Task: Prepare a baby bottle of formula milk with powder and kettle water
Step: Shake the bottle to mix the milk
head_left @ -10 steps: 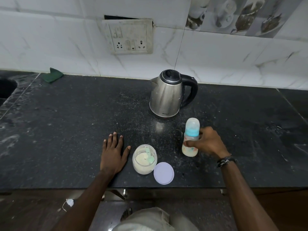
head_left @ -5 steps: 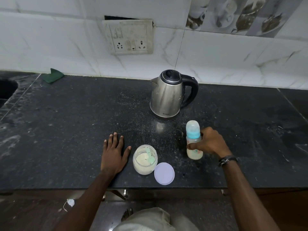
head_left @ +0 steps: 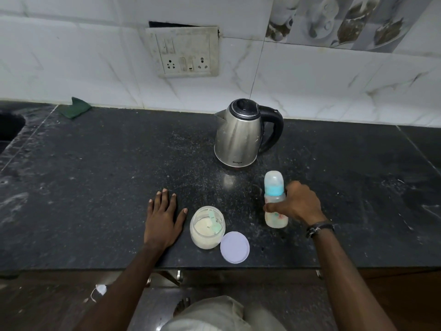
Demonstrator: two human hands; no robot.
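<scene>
The right hand (head_left: 298, 206) is wrapped around the capped baby bottle (head_left: 275, 201) standing on the table (head_left: 95, 175) before the kettle (head_left: 241, 134), the left hand (head_left: 162, 218) flat and empty; uncapping probably comes next.

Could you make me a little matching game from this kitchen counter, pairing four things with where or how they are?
Things:
1. kettle
2. baby bottle
3. powder jar
4. round lid

States:
A. lying flat near the counter's front edge
B. open, with a green scoop inside
C. standing at the back, lid shut, handle to the right
D. upright, capped, gripped by the right hand

Pairs: 1-C, 2-D, 3-B, 4-A
</scene>
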